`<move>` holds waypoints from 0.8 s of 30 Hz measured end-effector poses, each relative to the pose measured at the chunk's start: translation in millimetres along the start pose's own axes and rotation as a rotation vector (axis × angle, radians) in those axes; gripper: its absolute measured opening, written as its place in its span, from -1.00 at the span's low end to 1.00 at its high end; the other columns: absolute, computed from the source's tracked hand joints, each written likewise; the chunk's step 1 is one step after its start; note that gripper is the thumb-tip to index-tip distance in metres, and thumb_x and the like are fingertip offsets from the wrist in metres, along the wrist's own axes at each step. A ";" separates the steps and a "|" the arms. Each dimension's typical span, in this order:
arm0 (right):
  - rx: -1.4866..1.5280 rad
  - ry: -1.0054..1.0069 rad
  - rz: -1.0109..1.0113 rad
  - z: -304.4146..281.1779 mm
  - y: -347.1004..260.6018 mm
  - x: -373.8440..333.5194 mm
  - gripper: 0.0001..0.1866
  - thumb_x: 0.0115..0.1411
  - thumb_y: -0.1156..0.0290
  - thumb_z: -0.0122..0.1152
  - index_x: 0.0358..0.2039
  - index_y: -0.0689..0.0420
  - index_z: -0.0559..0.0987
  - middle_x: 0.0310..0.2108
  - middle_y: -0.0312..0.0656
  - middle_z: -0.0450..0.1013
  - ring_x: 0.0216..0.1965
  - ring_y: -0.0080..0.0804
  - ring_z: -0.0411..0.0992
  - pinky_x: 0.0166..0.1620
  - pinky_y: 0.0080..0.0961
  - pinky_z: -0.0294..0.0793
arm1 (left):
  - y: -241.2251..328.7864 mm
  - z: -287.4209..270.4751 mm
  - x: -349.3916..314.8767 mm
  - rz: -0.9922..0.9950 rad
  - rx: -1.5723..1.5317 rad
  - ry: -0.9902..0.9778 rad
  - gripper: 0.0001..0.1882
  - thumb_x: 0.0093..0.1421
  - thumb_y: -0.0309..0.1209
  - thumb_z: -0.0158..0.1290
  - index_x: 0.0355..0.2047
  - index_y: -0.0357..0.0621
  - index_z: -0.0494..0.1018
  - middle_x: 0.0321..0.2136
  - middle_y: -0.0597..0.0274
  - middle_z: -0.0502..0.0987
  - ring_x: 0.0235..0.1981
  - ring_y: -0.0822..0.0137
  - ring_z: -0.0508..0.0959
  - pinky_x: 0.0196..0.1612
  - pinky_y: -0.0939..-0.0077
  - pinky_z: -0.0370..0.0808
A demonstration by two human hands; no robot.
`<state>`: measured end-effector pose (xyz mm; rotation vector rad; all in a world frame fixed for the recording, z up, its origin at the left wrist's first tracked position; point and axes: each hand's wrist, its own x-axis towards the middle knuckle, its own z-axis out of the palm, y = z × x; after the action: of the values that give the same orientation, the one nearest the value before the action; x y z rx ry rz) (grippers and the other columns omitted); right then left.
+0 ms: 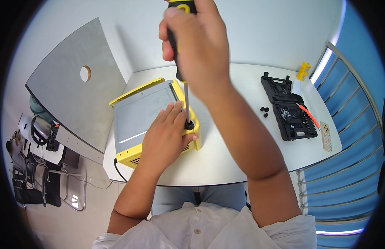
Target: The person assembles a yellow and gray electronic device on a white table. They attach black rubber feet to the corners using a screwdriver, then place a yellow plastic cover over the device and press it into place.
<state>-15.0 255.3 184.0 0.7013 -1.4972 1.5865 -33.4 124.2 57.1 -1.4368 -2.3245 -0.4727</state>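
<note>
"Which step?"

"Apparently turning a screw in the black foot (190, 125) of the yellow appliance (138, 114), at the person's eleven o'clock. The right hand (201, 47) clamps the screwdriver (181, 76); the left hand's (162, 135) fingers lie flat, thumb apart."

"Next?"

"Probably steady turning, shaft aligned."

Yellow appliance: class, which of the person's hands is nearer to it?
Left. The left hand rests on the yellow appliance; the right hand is up above it, gripping a screwdriver.
</note>
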 end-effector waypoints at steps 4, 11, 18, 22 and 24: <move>-0.502 0.349 -0.504 39.5 14.4 -14.7 -0.71 0.07 0.48 0.15 -0.18 0.13 0.34 -0.51 -0.07 0.37 -0.46 -0.06 0.42 -0.39 -0.23 0.40 | 10.9 -16.6 6.9 -0.276 -0.303 -0.190 -0.40 -0.03 -0.17 0.24 -0.07 -0.31 0.38 0.05 -0.09 0.39 0.10 -0.04 0.39 0.15 0.21 0.33; -0.419 0.201 -0.053 23.1 -9.5 -6.2 -0.65 0.16 0.41 0.18 -0.08 0.17 0.33 -0.45 -0.14 0.39 -0.47 -0.34 0.40 -0.38 -0.43 0.42 | 2.3 -5.2 1.1 -0.033 -0.035 -0.017 -0.43 0.01 -0.17 0.22 -0.05 -0.28 0.38 0.08 -0.08 0.38 0.16 -0.05 0.34 0.18 0.21 0.30; -0.543 0.309 -0.189 37.7 -5.0 -27.9 -0.59 0.18 0.40 0.13 0.03 0.12 0.31 -0.23 -0.03 0.41 -0.23 -0.12 0.42 -0.19 -0.29 0.42 | 7.0 -10.7 1.7 -0.126 -0.153 -0.079 -0.45 0.01 -0.18 0.22 -0.07 -0.28 0.39 0.02 -0.03 0.42 0.12 -0.01 0.37 0.17 0.23 0.31; -0.378 0.208 -0.145 37.8 -7.8 -27.2 -0.64 0.15 0.47 0.06 -0.01 0.14 0.34 -0.27 -0.10 0.41 -0.27 -0.31 0.41 -0.22 -0.40 0.42 | 10.8 -15.6 2.8 -0.112 -0.202 -0.057 -0.47 0.01 -0.17 0.22 -0.11 -0.28 0.40 -0.01 -0.04 0.45 0.12 0.00 0.38 0.16 0.24 0.32; -0.200 0.091 0.005 28.7 -11.8 -15.5 -0.63 0.14 0.51 0.06 -0.01 0.15 0.35 -0.31 -0.22 0.39 -0.31 -0.55 0.37 -0.24 -0.58 0.42 | 5.1 -7.6 0.8 -0.046 -0.103 0.004 -0.47 0.01 -0.17 0.23 -0.13 -0.29 0.40 0.00 -0.05 0.44 0.12 -0.01 0.38 0.15 0.25 0.32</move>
<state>-1.1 223.6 181.0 0.5060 -1.5646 1.4289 -28.1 123.4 64.6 -1.4293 -2.3653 -0.6163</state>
